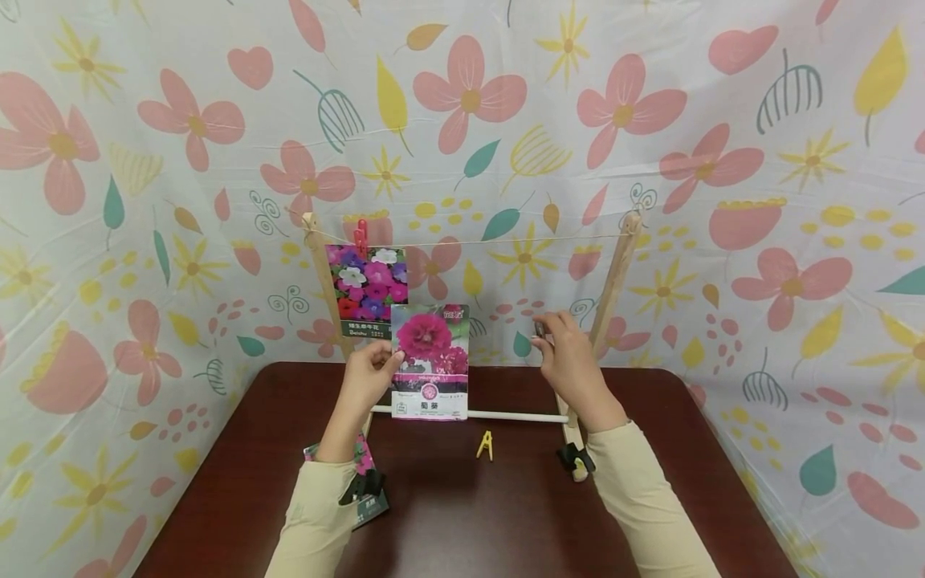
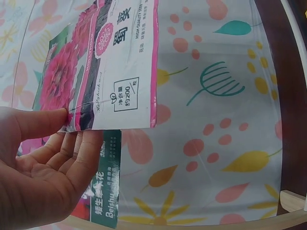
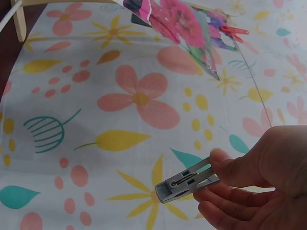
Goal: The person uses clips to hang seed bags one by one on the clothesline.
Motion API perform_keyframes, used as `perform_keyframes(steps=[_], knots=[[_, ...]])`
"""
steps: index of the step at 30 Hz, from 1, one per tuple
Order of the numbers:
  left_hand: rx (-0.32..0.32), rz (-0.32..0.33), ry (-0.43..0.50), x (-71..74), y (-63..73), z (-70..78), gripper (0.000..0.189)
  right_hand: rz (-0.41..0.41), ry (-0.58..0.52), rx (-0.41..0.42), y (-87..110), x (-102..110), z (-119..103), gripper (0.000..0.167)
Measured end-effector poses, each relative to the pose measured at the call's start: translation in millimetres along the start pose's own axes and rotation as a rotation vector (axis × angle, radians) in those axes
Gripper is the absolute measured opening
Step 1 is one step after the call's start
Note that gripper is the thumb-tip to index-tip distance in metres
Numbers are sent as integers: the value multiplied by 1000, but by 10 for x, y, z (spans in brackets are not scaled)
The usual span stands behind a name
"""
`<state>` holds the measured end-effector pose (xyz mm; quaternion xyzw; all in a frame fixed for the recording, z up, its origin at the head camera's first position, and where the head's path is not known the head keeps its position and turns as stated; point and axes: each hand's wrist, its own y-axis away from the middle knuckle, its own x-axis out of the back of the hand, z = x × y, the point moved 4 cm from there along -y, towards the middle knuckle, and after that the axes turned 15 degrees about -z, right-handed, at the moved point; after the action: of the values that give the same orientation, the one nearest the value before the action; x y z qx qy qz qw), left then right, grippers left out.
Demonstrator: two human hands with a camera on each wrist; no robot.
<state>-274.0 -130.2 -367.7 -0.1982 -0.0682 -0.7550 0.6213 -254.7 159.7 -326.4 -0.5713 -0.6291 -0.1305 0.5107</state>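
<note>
My left hand [image 1: 366,379] pinches the left edge of a seed packet [image 1: 429,345] with a magenta flower, holding it upright below the string. My right hand [image 1: 572,360] is to the right, apart from the packet. Between its thumb and fingers it pinches a grey clothespin [image 3: 184,181] by one end; the other end points away from the hand. Behind the held packet, a second seed packet [image 1: 367,281] with mixed purple, white and red flowers hangs from the string [image 1: 499,241]. A red clothespin [image 1: 360,237] clips its top edge.
Two wooden posts [image 1: 616,277] carry the string, with a white rod [image 1: 516,415] low between them. A yellow clothespin [image 1: 485,445] stands on the dark table [image 1: 462,522]. Under my left forearm are another flower packet [image 1: 372,510] and a black clamp [image 1: 364,486]; another black clamp [image 1: 576,457] is at right.
</note>
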Motion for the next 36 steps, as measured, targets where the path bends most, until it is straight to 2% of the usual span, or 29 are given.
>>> perform_keyframes(steps=[14, 21, 27, 36], knots=[[-46, 6, -24, -14, -89, 147, 11, 35, 3, 50, -57, 114, -94, 29], [-51, 12, -67, -25, -132, 221, 12, 88, 10, 93, -96, 197, -145, 27], [-57, 8, -18, -42, -186, 258, 11, 135, 8, 147, -137, 279, -209, 26], [-59, 8, 3, -45, -236, 338, 12, 220, -10, 214, -198, 405, -299, 28]])
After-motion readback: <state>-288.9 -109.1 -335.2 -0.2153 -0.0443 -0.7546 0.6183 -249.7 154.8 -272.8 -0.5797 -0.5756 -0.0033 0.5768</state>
